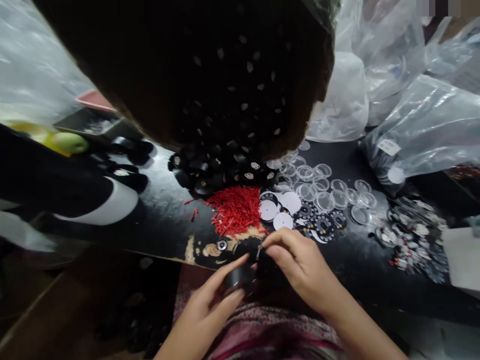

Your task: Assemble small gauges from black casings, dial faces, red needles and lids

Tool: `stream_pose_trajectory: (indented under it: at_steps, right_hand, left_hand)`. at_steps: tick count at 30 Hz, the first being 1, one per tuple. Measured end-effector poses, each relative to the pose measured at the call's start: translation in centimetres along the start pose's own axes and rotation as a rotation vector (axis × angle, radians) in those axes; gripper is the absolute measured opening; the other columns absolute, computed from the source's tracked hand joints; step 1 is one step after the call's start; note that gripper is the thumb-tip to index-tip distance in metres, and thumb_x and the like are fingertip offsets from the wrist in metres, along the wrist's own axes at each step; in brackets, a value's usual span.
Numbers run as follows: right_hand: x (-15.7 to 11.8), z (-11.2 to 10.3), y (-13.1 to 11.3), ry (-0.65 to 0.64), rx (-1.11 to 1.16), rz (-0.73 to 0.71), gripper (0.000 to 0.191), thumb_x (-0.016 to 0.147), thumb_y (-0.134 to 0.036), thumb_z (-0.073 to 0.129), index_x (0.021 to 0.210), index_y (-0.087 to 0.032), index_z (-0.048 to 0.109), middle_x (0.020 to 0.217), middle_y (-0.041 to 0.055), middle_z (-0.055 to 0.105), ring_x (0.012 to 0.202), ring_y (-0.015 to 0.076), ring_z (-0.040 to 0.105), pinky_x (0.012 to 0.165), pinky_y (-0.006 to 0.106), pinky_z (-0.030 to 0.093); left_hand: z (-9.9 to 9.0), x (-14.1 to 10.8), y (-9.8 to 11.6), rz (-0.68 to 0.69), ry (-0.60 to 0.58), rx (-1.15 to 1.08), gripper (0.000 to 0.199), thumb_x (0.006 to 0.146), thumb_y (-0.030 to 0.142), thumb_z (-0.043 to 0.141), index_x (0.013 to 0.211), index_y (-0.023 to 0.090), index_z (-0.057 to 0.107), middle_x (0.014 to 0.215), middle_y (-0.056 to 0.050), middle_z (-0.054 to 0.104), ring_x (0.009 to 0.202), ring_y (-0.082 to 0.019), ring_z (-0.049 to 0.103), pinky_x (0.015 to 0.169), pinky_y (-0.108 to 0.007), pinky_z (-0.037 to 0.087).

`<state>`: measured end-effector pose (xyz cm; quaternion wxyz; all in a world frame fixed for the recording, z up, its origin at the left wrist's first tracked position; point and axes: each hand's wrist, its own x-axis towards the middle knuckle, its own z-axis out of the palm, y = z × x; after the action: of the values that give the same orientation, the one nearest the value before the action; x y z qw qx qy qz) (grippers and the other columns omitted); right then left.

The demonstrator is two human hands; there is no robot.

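Observation:
My left hand (pixel 210 300) is closed around a round black case (pixel 240 280) at the table's front edge. Just to its right, the fingertips of my right hand (pixel 296 260) are pinched together near a small shiny part (pixel 258 251), too blurred to name. Beyond both hands lies a heap of red pointers (pixel 237 210). Beside it are round dials (pixel 324 225), some showing black printed faces and others white backs. A small metal ring-like part (pixel 222 245) rests on the worn patch of the table edge.
Black cases (pixel 202 175) spill from a large dark bag (pixel 161 75). Clear plastic rings (pixel 324 200) lie right of them, with a pile of small mixed parts (pixel 420 235) farther right. Plastic bags (pixel 431 130) stand behind. A black roll (pixel 56 175) with a white end juts in from the left.

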<state>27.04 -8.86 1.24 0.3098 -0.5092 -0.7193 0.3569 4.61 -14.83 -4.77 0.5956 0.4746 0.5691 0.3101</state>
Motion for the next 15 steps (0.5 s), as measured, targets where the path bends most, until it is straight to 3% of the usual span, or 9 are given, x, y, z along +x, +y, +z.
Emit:
stream_pose_trajectory:
  at_steps: [1,3,4,6,10,13,15]
  right_hand:
    - [-0.1,-0.2,0.2,-0.008,0.026,0.030,0.028,0.102,-0.044,0.044,0.096,-0.024,0.063,0.089,-0.0012,0.068,0.082,0.0152,0.060,0.076,0.027,0.040]
    - [-0.1,-0.2,0.4,0.015,0.026,0.085,0.026,0.101,-0.041,0.045,0.099,-0.024,0.064,0.092,0.0001,0.069,0.084,0.0168,0.061,0.077,0.028,0.041]
    - [0.1,0.1,0.2,0.004,0.018,0.094,0.024,0.101,-0.038,0.046,0.097,-0.024,0.064,0.092,0.0005,0.069,0.084,0.0174,0.060,0.077,0.029,0.041]
    - [0.5,1.0,-0.5,-0.097,0.012,0.048,0.020,0.099,-0.032,0.049,0.091,-0.023,0.065,0.091,0.0004,0.070,0.084,0.0175,0.061,0.078,0.030,0.041]
    - [0.9,2.4,-2.2,-0.278,-0.015,-0.097,0.017,0.098,-0.025,0.053,0.086,-0.023,0.065,0.089,-0.0008,0.071,0.081,0.0160,0.061,0.077,0.030,0.040]
    - [0.2,2.0,-2.2,-0.264,-0.032,-0.037,0.018,0.098,-0.022,0.052,0.085,-0.022,0.065,0.085,-0.0007,0.071,0.077,0.0157,0.061,0.074,0.030,0.042]
    - [-0.4,1.3,-1.8,-0.242,-0.031,0.015,0.018,0.098,-0.023,0.052,0.086,-0.022,0.065,0.085,-0.0006,0.071,0.078,0.0161,0.063,0.075,0.030,0.043]
  left_hand:
    - [-2.1,-1.2,-1.4,-0.014,0.075,0.087,0.045,0.087,0.047,0.063,0.129,0.034,0.064,0.132,-0.004,0.068,0.123,-0.031,0.062,0.106,-0.048,0.048]
    - [-5.8,-3.0,-3.2,0.048,0.367,0.353,0.044,0.087,0.050,0.060,0.127,0.032,0.065,0.137,-0.006,0.064,0.128,-0.035,0.056,0.111,-0.059,0.039]
    - [-7.1,-3.3,-3.4,0.120,0.512,0.495,0.044,0.085,0.050,0.061,0.124,0.030,0.066,0.139,-0.008,0.062,0.132,-0.037,0.052,0.113,-0.062,0.034]
    - [-8.6,-2.2,-2.3,0.254,0.664,0.676,0.043,0.089,0.047,0.056,0.127,0.027,0.064,0.142,-0.009,0.059,0.135,-0.035,0.049,0.116,-0.060,0.029]
    - [-9.3,5.7,3.4,0.511,0.668,0.635,0.042,0.095,0.031,0.046,0.134,0.023,0.056,0.132,-0.009,0.066,0.120,-0.025,0.062,0.109,-0.046,0.044]
    - [-10.6,11.2,7.1,0.632,0.529,0.712,0.035,0.087,0.018,0.053,0.119,0.019,0.067,0.134,-0.011,0.064,0.137,-0.026,0.047,0.119,-0.043,0.029]
    - [-11.6,12.7,8.1,0.630,0.431,0.700,0.027,0.081,0.015,0.059,0.104,0.021,0.072,0.124,-0.007,0.070,0.136,-0.025,0.049,0.119,-0.040,0.029]
